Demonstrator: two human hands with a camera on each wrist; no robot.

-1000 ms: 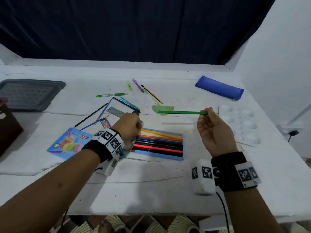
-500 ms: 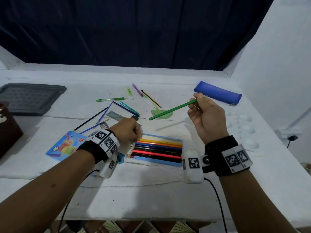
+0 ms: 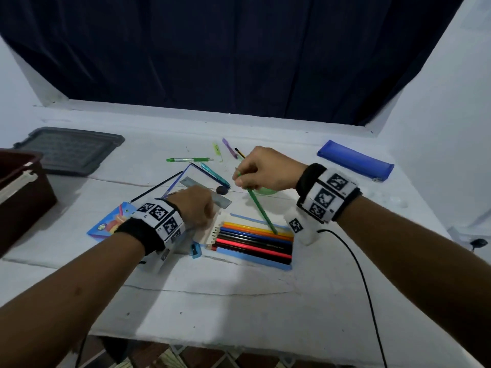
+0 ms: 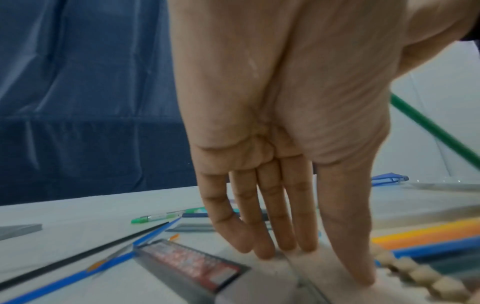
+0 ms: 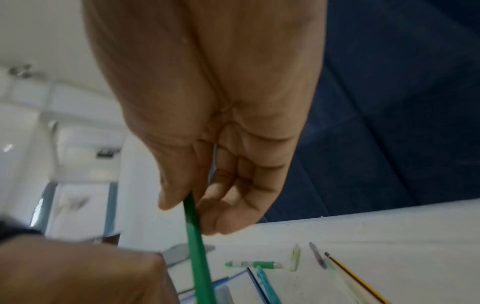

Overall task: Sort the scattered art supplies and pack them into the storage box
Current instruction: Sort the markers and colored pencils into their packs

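The sorting is only partly done, and the packing, I judge, has not begun. A row of coloured pencils point(image 3: 252, 239) already lies side by side in their flat blue tray point(image 3: 255, 257) on the desk point(image 3: 239, 309), but the storage box point(image 3: 24, 192) stands well apart at the left edge with its grey lid point(image 3: 71, 150) off beside it, and what it contains cannot be seen. Still scattered are a green pen point(image 3: 190, 159), a teal pen point(image 3: 214, 173), a yellow-and-black pencil point(image 5: 355, 275), a steel ruler point(image 3: 223, 201), a blue pencil pouch point(image 3: 354, 160) and a colourful booklet point(image 3: 111, 221).

The right hand point(image 3: 261, 168) pinches the green pencil point(image 3: 261, 208) near its top, tip angled down onto the far end of the row. The left hand point(image 3: 195, 205) lies with straight fingers flat on the tray's near end — steadying it, not gripping.

A second ago that pencil was held level above the desk; half a second ago it tilted upward — now it points down into the row.
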